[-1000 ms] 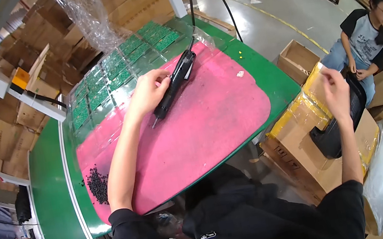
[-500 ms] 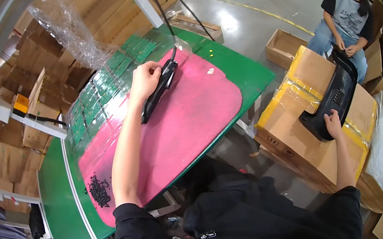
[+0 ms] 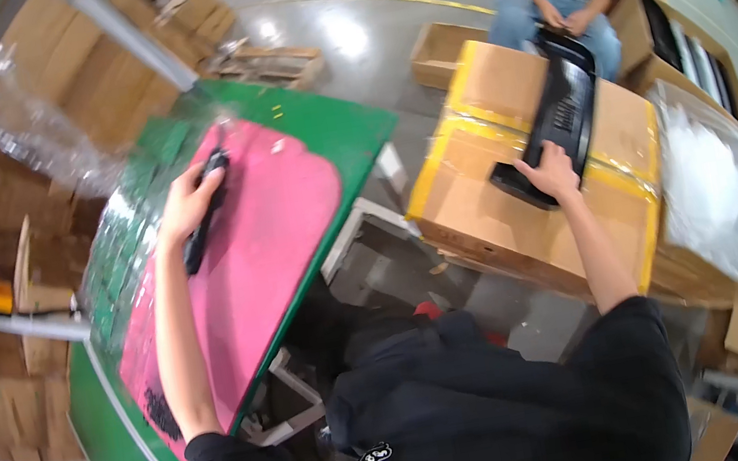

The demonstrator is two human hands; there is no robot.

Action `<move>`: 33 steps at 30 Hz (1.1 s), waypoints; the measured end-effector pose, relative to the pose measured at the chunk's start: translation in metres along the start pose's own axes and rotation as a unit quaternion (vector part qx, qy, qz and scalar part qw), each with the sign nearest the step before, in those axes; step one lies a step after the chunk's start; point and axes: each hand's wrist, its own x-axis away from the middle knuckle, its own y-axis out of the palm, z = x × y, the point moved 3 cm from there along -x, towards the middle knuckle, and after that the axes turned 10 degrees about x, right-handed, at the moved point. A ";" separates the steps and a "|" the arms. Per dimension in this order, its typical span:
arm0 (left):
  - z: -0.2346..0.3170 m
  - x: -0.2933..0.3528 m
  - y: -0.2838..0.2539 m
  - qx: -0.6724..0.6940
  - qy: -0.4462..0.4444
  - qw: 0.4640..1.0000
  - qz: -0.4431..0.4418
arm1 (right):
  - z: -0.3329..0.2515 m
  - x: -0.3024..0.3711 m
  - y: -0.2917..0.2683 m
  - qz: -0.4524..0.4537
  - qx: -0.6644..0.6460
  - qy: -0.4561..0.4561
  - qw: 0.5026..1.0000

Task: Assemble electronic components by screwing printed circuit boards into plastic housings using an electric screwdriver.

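On the pink mat (image 3: 274, 188) lies a black electric screwdriver (image 3: 208, 213), its body slanting across the mat. My left hand (image 3: 184, 205) has its fingers curled around the upper part of the tool. To the right, a long black plastic shell (image 3: 563, 105) with a row of slots rests on a cardboard box. My right hand (image 3: 553, 172) grips the near end of that shell, thumb out to the left. At the shell's far end are the hands (image 3: 570, 21) of a seated person.
The green table (image 3: 342, 127) carries the mat, clear plastic with green circuit boards (image 3: 127, 212) and a pile of small black parts (image 3: 160, 412). The cardboard box (image 3: 488, 181) has yellow tape. White bagged material (image 3: 708, 183) stands at its right. An open carton (image 3: 437, 53) lies behind.
My view has swung to the right, so the table appears further left. My right hand has moved further over the shell. The left hand remains at the screwdriver.
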 end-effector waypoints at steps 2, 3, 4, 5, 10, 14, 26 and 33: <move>0.003 -0.003 0.006 -0.020 0.010 0.999 -0.047 | -0.004 0.007 -0.003 -0.005 0.041 0.010 0.999; 0.009 0.001 0.009 0.005 0.011 0.998 -0.062 | -0.008 0.011 -0.006 -0.006 0.043 0.027 0.999; 0.015 0.003 0.015 0.034 0.017 0.996 -0.079 | -0.004 0.008 -0.004 -0.006 0.044 0.050 0.998; 0.015 0.004 0.017 0.070 0.012 0.993 -0.095 | -0.003 0.003 -0.003 -0.022 0.049 0.074 0.996; -0.028 -0.005 -0.024 0.337 -0.007 0.937 0.096 | -0.015 -0.026 0.000 -0.077 0.070 0.087 0.991; -0.041 0.000 -0.013 -0.003 0.039 0.984 0.177 | -0.013 -0.035 0.007 -0.064 0.091 0.067 0.992; -0.084 -0.068 -0.031 -0.011 0.103 0.992 0.073 | -0.019 -0.033 0.011 -0.060 0.123 0.063 0.989; -0.086 -0.081 -0.022 -0.104 0.084 0.987 0.084 | -0.025 -0.029 0.007 -0.058 0.128 0.083 0.987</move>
